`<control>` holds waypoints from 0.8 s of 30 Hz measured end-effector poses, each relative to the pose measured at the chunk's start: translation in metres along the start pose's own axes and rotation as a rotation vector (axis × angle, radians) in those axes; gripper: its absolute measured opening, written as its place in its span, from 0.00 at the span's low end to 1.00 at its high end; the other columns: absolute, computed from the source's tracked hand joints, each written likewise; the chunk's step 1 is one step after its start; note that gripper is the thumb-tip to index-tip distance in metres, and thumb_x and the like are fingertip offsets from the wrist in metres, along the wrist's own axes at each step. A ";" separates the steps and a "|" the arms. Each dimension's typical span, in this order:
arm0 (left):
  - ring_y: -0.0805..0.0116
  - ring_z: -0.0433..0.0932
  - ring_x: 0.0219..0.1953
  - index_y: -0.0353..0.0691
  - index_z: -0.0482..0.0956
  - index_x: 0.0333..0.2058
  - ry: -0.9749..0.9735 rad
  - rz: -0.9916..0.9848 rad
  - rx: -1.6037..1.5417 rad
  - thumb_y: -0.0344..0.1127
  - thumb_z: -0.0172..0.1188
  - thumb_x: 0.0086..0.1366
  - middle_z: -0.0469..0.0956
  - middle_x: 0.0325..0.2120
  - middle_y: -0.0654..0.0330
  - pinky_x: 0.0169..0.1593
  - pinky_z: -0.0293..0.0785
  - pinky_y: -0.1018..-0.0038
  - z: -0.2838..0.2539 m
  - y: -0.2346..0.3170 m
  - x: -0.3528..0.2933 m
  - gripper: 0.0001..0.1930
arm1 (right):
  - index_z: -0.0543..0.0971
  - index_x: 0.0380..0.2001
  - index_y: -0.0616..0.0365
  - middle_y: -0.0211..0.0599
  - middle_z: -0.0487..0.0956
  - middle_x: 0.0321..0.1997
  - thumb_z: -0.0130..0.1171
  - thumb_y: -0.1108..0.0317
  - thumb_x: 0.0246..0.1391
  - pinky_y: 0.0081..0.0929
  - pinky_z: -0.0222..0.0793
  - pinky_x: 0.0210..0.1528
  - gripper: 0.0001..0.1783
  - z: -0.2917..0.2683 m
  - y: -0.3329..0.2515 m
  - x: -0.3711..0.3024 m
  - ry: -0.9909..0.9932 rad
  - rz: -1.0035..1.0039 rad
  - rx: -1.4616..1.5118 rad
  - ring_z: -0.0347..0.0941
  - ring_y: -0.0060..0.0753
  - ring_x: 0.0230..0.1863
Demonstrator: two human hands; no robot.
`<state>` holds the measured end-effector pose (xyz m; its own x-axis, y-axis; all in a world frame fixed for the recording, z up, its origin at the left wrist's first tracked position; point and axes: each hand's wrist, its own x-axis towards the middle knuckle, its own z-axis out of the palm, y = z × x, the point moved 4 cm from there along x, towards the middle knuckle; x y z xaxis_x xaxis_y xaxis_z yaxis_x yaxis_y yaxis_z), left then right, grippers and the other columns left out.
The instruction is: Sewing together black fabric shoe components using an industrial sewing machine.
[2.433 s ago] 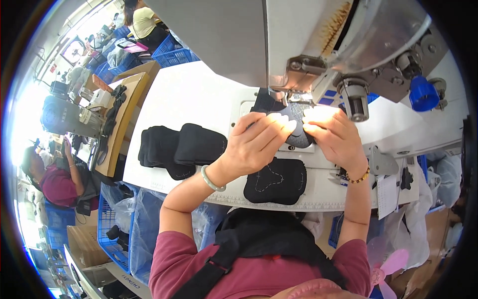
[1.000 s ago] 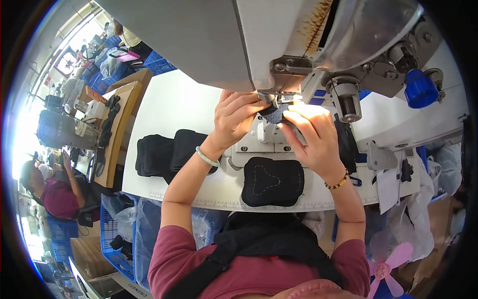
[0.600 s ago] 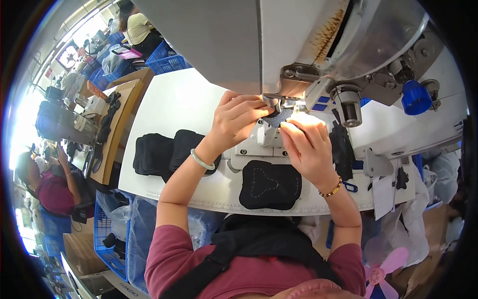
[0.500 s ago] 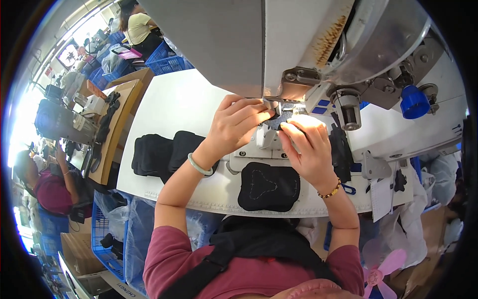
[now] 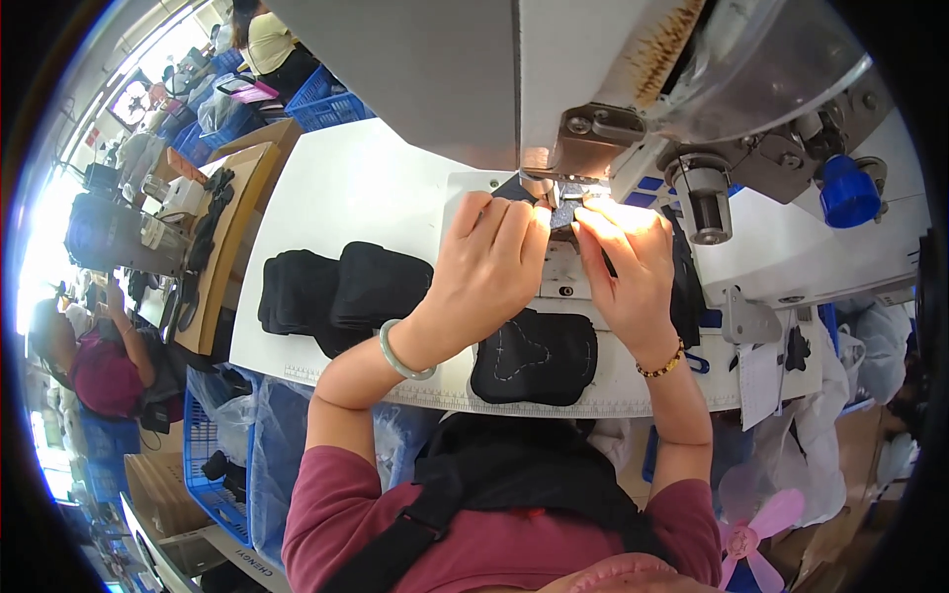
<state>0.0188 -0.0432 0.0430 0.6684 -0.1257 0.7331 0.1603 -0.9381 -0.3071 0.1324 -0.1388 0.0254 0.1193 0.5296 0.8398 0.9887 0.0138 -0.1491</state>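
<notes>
Under the head of the sewing machine (image 5: pixel 583 133), a small dark fabric piece (image 5: pixel 565 211) lies in the lit spot at the presser foot. My left hand (image 5: pixel 484 277) reaches in from the left, its curled fingers closed on the piece's left side. From the right, my right hand (image 5: pixel 633 272) pinches the other edge between thumb and fingers. The fingertips partly cover the piece. Nearer me lies a black fabric panel (image 5: pixel 534 358) with pale stitched lines. To the left sit stacked black fabric panels (image 5: pixel 299 296), with another pile (image 5: pixel 382 285) overlapping them.
Black strips (image 5: pixel 686 282) lie right of my right hand, near blue-handled snips (image 5: pixel 698 364). A ruler tape runs along the table's front edge (image 5: pixel 445 403). Below left stands a blue basket (image 5: pixel 213 465); a pink fan (image 5: pixel 746 539) is at lower right. Other people work at far left.
My left hand has turned more upright and shifted right and nearer me. My right hand has moved slightly right and up. More of the fabric piece shows between the fingertips.
</notes>
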 end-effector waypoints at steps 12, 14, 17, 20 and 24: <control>0.56 0.72 0.52 0.44 0.79 0.47 -0.141 -0.108 -0.860 0.15 0.60 0.41 0.76 0.48 0.60 0.56 0.68 0.66 0.026 -0.066 -0.019 0.30 | 0.80 0.40 0.54 0.29 0.77 0.35 0.65 0.67 0.48 0.34 0.62 0.50 0.13 0.000 -0.001 0.004 0.023 -0.031 -0.052 0.70 0.39 0.40; 0.56 0.71 0.55 0.44 0.78 0.48 -0.146 -0.041 -0.793 0.14 0.58 0.39 0.76 0.50 0.60 0.57 0.69 0.65 0.015 -0.059 -0.017 0.32 | 0.78 0.38 0.56 0.32 0.78 0.39 0.66 0.74 0.44 0.31 0.64 0.45 0.15 0.003 0.003 -0.002 0.092 -0.050 0.011 0.72 0.34 0.40; 0.57 0.74 0.52 0.40 0.75 0.49 -0.153 0.016 -0.584 0.17 0.58 0.38 0.76 0.48 0.59 0.59 0.69 0.64 0.002 -0.040 -0.009 0.32 | 0.75 0.38 0.56 0.35 0.74 0.40 0.68 0.76 0.40 0.33 0.68 0.44 0.18 0.004 0.001 -0.019 0.169 -0.173 0.102 0.72 0.39 0.42; 0.57 0.74 0.52 0.35 0.75 0.46 -0.080 0.015 -0.510 0.18 0.58 0.39 0.76 0.45 0.58 0.58 0.70 0.64 -0.008 -0.024 -0.007 0.29 | 0.73 0.42 0.54 0.34 0.73 0.43 0.66 0.78 0.37 0.33 0.67 0.47 0.24 0.011 -0.005 -0.024 0.149 -0.213 0.203 0.72 0.38 0.44; 0.57 0.73 0.51 0.27 0.73 0.44 -0.089 0.066 -0.306 0.24 0.55 0.45 0.74 0.43 0.51 0.58 0.67 0.64 -0.011 -0.008 -0.009 0.22 | 0.73 0.41 0.54 0.34 0.73 0.44 0.66 0.78 0.32 0.34 0.67 0.47 0.26 0.010 -0.006 -0.026 0.143 -0.249 0.246 0.73 0.38 0.46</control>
<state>0.0036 -0.0383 0.0453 0.7335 -0.1729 0.6574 -0.1017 -0.9841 -0.1454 0.1227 -0.1437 -0.0008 -0.0933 0.3610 0.9279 0.9399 0.3393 -0.0375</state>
